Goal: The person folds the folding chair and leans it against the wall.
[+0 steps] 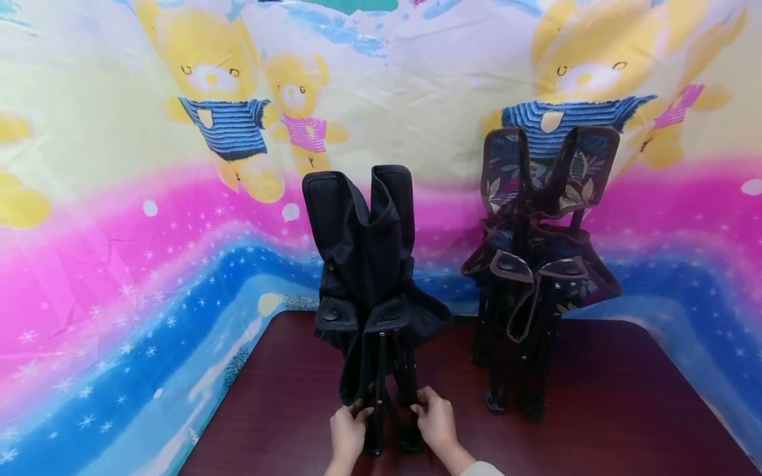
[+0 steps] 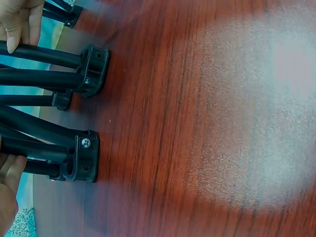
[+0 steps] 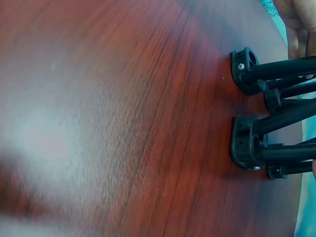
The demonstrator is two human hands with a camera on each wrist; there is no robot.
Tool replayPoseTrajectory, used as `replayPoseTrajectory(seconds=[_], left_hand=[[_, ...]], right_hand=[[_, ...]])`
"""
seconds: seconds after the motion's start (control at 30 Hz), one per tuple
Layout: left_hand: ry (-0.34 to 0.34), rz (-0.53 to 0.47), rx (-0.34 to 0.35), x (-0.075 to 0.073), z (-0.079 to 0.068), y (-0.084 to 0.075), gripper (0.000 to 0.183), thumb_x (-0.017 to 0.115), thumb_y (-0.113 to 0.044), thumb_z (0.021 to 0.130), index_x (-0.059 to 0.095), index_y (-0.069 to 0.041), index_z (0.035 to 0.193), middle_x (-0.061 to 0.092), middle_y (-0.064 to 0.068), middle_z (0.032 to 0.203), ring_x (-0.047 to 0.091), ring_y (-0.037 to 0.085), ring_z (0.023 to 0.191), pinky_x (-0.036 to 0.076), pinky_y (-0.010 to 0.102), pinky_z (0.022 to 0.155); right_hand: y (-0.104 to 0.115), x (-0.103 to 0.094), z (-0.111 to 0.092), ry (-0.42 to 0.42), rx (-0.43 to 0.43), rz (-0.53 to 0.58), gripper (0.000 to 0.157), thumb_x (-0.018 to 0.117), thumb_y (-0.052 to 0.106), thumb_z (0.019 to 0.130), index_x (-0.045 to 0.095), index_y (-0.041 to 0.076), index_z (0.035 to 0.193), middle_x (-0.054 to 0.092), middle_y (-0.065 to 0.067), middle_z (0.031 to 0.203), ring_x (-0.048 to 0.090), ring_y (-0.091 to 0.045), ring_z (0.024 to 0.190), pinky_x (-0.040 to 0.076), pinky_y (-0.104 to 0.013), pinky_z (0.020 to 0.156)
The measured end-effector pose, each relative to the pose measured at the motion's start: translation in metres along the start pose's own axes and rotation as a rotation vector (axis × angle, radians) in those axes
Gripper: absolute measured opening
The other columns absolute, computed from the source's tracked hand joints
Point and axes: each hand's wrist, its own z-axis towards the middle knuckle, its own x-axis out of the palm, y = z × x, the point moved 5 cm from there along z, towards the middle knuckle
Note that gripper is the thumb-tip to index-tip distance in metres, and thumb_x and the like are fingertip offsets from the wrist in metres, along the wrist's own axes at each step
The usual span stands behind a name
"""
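Observation:
A black folding chair (image 1: 372, 264) stands half folded on the dark red table, its fabric seat sagging between the frame's legs. Low on its left front leg, my left hand (image 1: 350, 431) grips the tube just above the foot. My right hand (image 1: 437, 420) holds the right front leg at about the same height, thumb toward the tube. In the left wrist view, black plastic feet (image 2: 88, 155) with screws rest on the tabletop, and fingers of the left hand (image 2: 9, 185) wrap a tube. The right wrist view shows the two front feet (image 3: 245, 143) standing apart.
A second folding chair (image 1: 550, 264), with leaf-patterned fabric, stands half folded to the right on the table (image 1: 250, 403). Behind the table hangs a colourful cloth (image 1: 405, 99) printed with bears. The table's rounded back corners lie close to it.

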Motion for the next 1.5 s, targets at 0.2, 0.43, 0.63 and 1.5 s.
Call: replayPoseTrajectory(seconds=[0.2, 0.43, 0.63, 1.5], left_hand=[[0.013, -0.01, -0.025, 0.004, 0.007, 0.003, 0.017, 0.069, -0.008, 0.068, 0.068, -0.003, 0.084, 0.066, 0.009, 0.078, 0.062, 0.016, 0.07, 0.05, 0.027, 0.058], [-0.055, 0.0, -0.018, 0.005, 0.012, 0.0, 0.013, 0.071, -0.007, 0.067, 0.069, -0.003, 0.079, 0.065, 0.007, 0.074, 0.06, 0.014, 0.064, 0.049, 0.026, 0.055], [-0.144, 0.012, -0.011, 0.001, 0.015, -0.008, 0.007, 0.072, -0.004, 0.064, 0.068, -0.005, 0.07, 0.065, 0.005, 0.068, 0.06, 0.015, 0.059, 0.048, 0.026, 0.05], [-0.132, 0.046, -0.073, 0.02, 0.03, -0.023, 0.012, 0.064, -0.001, 0.072, 0.068, -0.002, 0.083, 0.065, 0.011, 0.075, 0.059, 0.03, 0.073, 0.048, 0.038, 0.063]], right_hand=[[-0.004, 0.002, 0.004, -0.041, 0.019, 0.048, 0.014, 0.065, -0.009, 0.068, 0.059, 0.002, 0.075, 0.063, -0.007, 0.073, 0.059, -0.014, 0.064, 0.047, -0.023, 0.055], [-0.008, 0.004, 0.007, -0.096, 0.095, 0.051, 0.013, 0.067, -0.006, 0.067, 0.062, 0.004, 0.074, 0.064, -0.006, 0.07, 0.058, -0.012, 0.062, 0.046, -0.021, 0.052], [-0.006, 0.005, 0.011, -0.121, 0.151, 0.033, 0.008, 0.068, -0.002, 0.068, 0.065, 0.004, 0.072, 0.063, -0.004, 0.066, 0.054, -0.01, 0.055, 0.042, -0.021, 0.046], [-0.004, 0.009, 0.03, -0.06, 0.257, 0.047, 0.016, 0.06, 0.003, 0.078, 0.066, -0.004, 0.092, 0.063, -0.017, 0.089, 0.058, -0.028, 0.088, 0.048, -0.039, 0.072]])
